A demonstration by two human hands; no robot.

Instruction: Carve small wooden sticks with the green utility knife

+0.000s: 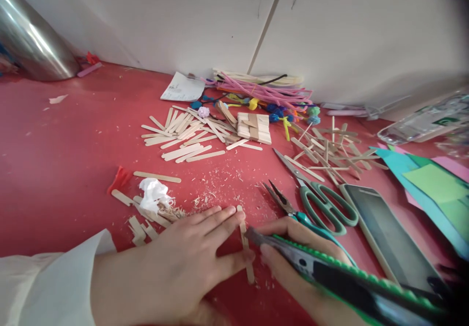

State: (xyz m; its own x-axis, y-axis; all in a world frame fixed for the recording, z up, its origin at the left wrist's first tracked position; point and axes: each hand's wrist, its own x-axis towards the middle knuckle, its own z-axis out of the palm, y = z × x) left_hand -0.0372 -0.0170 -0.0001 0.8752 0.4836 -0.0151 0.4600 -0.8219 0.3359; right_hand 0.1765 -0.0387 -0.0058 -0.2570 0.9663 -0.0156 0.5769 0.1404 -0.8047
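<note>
My left hand [183, 262] lies flat on the red table [66, 160], fingers stretched out, its thumb and forefinger pinning a wooden craft stick [245, 240] in place. My right hand [296, 262] is closed round a green and black utility knife [348, 279]. The knife's blade tip touches the stick near its middle. Wood shavings [216, 194] lie scattered around the stick.
Green-handled scissors [322, 201] and small teal pliers [284, 204] lie just right of the stick. A phone [388, 235] and coloured paper [432, 189] sit further right. Piles of craft sticks [190, 135], pink pipe cleaners [264, 91], pompoms, crumpled tissue [154, 194] and a metal vessel [29, 37] are behind.
</note>
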